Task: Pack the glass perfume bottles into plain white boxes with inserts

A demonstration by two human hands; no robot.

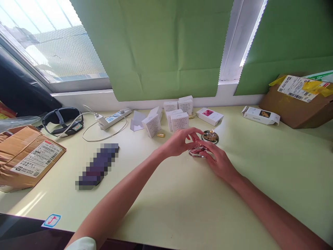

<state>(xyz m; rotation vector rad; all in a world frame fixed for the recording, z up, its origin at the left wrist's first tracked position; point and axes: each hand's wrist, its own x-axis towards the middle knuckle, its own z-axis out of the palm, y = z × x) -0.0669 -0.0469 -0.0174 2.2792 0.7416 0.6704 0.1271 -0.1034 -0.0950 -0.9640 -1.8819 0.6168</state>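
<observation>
Both of my hands meet over the middle of the pale green table (166, 208). My left hand (180, 141) reaches in from the lower left with its fingers curled over a small round glass item (196, 152). My right hand (220, 160) comes from the lower right and its fingertips pinch the same item from the other side. Just behind it stands a small round jar with a dark and gold patterned top (210, 137), close to my fingertips. Much of the glass item is hidden by my fingers.
Several small white boxes (179, 121) stand behind the hands, with flat white boxes (209, 116) (261, 115) to the right. Cardboard parcels sit at far right (296, 104) and far left (23, 159). A power strip (114, 118), a black headband (62, 119) and a blurred dark object (98, 166) lie left.
</observation>
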